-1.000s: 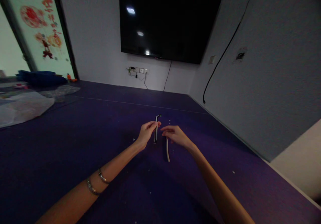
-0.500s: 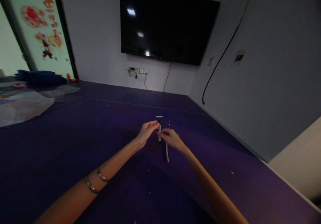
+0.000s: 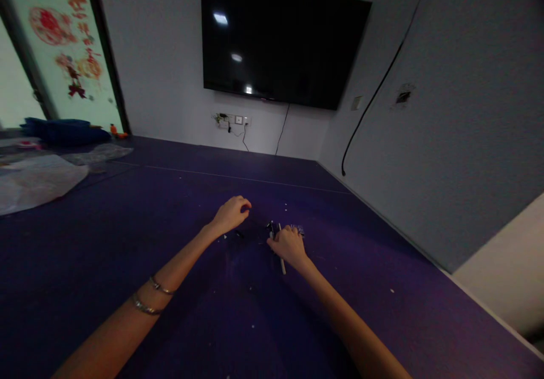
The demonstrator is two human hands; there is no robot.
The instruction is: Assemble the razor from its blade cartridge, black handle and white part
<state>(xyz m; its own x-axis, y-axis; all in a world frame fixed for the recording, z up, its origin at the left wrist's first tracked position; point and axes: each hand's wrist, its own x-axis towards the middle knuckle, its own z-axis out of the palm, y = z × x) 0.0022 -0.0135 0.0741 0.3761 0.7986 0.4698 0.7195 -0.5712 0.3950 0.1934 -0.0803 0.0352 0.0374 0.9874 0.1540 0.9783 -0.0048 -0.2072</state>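
My right hand (image 3: pixel 290 244) is closed, low over the purple surface, with its thumb side around the handle of a razor (image 3: pixel 271 229). The razor's dark head points away from me, and most of its handle is hidden by the fingers. A thin pale curved stick (image 3: pixel 283 267) passes beneath the same hand; its near end shows below the palm. A small patterned item (image 3: pixel 298 230) lies just beyond the knuckles, too small to name. To the left, my left hand (image 3: pixel 232 214) is raised with bent fingers, a gap between thumb and forefinger, and nothing visible in it. A small dark piece (image 3: pixel 239 234) lies below it.
White specks are scattered over the purple surface (image 3: pixel 178 311). Clear plastic sheeting (image 3: pixel 42 183) and a dark blue bundle (image 3: pixel 66 131) lie at the far left. A television (image 3: pixel 284 39) hangs on the wall, and a black cable (image 3: pixel 382 84) runs down at right.
My left hand has let go of the razor and moved left. My right hand has brought the razor down from its raised position, beside the pale stick.
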